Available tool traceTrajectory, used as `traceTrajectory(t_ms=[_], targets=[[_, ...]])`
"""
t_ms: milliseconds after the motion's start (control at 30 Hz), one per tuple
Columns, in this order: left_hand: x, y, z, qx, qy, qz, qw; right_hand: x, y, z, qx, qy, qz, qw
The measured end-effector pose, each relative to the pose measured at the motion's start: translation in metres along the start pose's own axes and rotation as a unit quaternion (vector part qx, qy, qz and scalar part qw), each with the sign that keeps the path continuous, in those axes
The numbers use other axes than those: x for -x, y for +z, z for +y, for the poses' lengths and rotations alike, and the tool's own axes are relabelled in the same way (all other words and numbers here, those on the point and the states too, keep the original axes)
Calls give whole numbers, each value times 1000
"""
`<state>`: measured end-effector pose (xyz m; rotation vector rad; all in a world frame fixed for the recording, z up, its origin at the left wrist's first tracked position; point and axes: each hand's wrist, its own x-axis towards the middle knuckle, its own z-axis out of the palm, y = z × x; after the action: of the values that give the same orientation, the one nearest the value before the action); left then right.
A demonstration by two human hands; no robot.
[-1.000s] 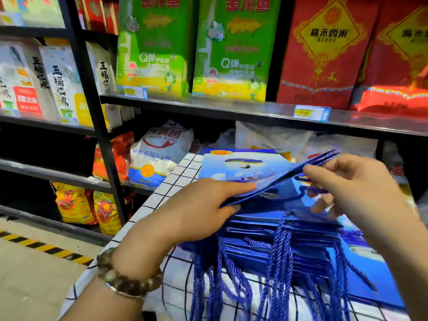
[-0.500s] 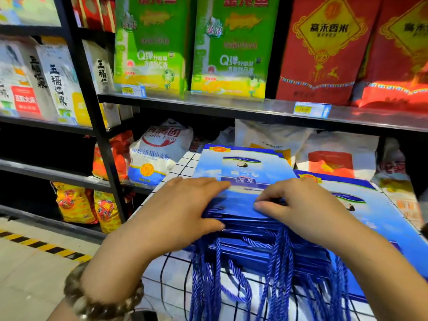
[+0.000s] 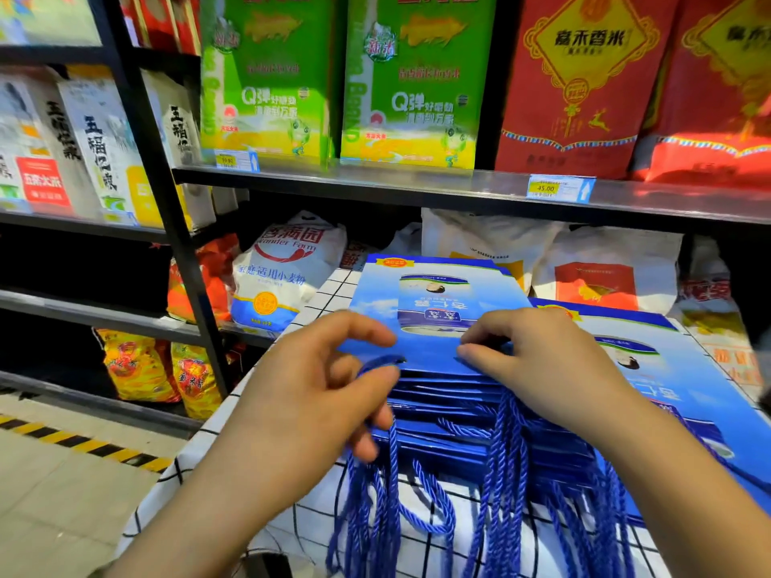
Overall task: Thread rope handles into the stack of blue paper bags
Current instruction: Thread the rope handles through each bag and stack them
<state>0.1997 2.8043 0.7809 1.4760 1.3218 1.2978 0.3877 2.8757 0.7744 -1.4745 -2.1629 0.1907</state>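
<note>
Closest to us, a bunch of rope handles (image 3: 505, 473) dangles over the edge of the checked tablecloth (image 3: 317, 527). Our left hand (image 3: 317, 394) pinches one rope end (image 3: 381, 362), our right hand (image 3: 542, 369) pinches the near edge of the top bag (image 3: 434, 294) — both right at the stack of blue bags (image 3: 450, 410) lying flat on the cloth. Behind it, a shelf (image 3: 375, 181) of green sacks (image 3: 267, 77).

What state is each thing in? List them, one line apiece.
left hand: pinches rope end beside the top bag's near edge.
right hand: fingers curled on the top bag; hold unclear.
top bag: folded flat on the stack.
stack of blue bags: lies flat on checked table.
rope handles: hang over the table edge.
</note>
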Motion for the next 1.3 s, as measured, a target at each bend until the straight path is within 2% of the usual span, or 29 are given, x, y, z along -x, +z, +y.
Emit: traceTrajectory(t_ms=[67,133,233,300,400,533,600,733,833,900,967,1033,1167,1300], targets=[[-7,9,11,96,-8,-40,995,0,0,1,-58,-27,42,997],[-17,14,20,162,-12,-62,985,3,-4,-4,-180,-44,39,982],[-31,22,28,247,-31,-74,966,14,-20,-17,-355,-50,-72,931],[-38,27,32,304,-44,-85,948,19,-25,-22,-340,-54,-126,930],[-46,32,32,374,-64,-84,922,16,-21,-23,-174,-60,-91,979],[-51,33,28,412,-83,-94,903,10,-22,-29,-201,-64,-73,975],[-53,33,25,377,-78,-84,919,6,-27,-29,-237,-51,-71,968],[-55,33,16,207,-34,-32,977,-10,-37,-19,-326,1,-30,945],[-53,38,12,86,-13,-93,992,-25,-43,-12,-377,33,-11,926],[-53,43,10,-7,-5,-146,989,-32,-45,-10,-415,50,-9,908],[-56,47,10,-61,11,-163,985,-37,-45,-8,-438,63,-10,897],[-60,49,14,-63,23,-166,984,-39,-44,-4,-437,67,-17,897],[-71,53,25,43,25,-123,991,-27,-40,6,-360,63,-63,929],[-85,60,25,87,29,-90,992,-11,-43,12,-350,53,-141,925]])
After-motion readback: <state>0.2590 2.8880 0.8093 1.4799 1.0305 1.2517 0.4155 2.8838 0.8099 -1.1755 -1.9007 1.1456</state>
